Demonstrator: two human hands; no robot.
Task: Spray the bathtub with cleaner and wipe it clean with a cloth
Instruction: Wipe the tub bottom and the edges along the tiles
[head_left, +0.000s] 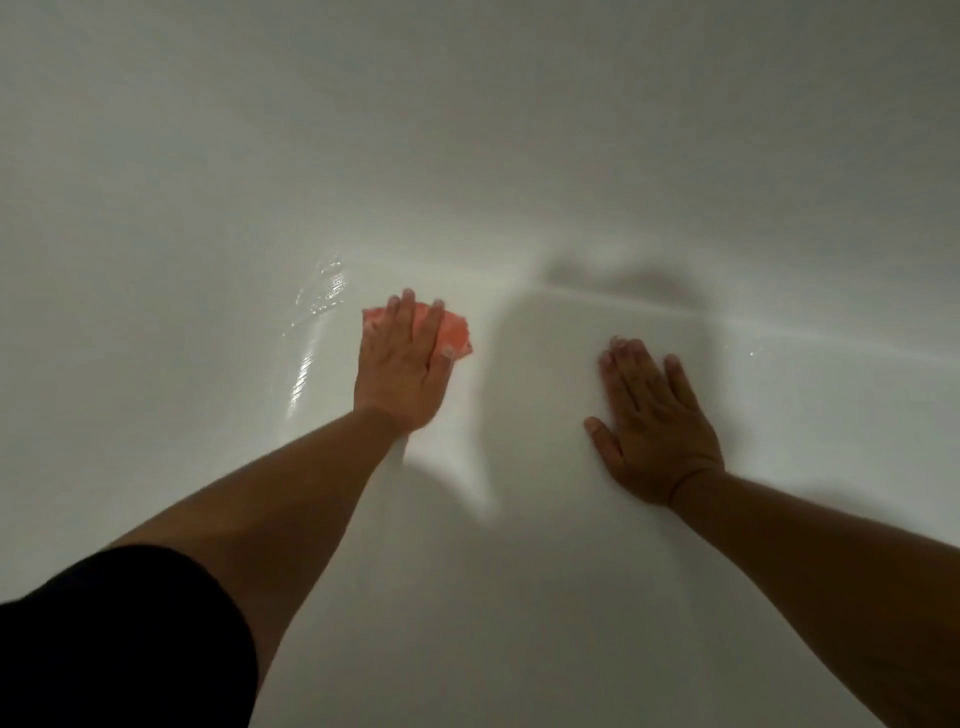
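Both hands lie flat on the white bathtub (519, 156). My left hand (402, 364) presses a pink-orange cloth (456, 332) against the tub's bottom with straight fingers, beside wet streaks (314, 322). My right hand (654, 415) rests spread on the bare surface, holding nothing, apart from the cloth.

I count one white bathtub (519, 156) all around me. One pink cloth (458, 335) sits just off centre, toward eleven o'clock. Two hands, both mine: my left hand (402, 369) at nine o'clock, my right hand (654, 421) at four. One black sleeve (104, 639) at eight o'clock.
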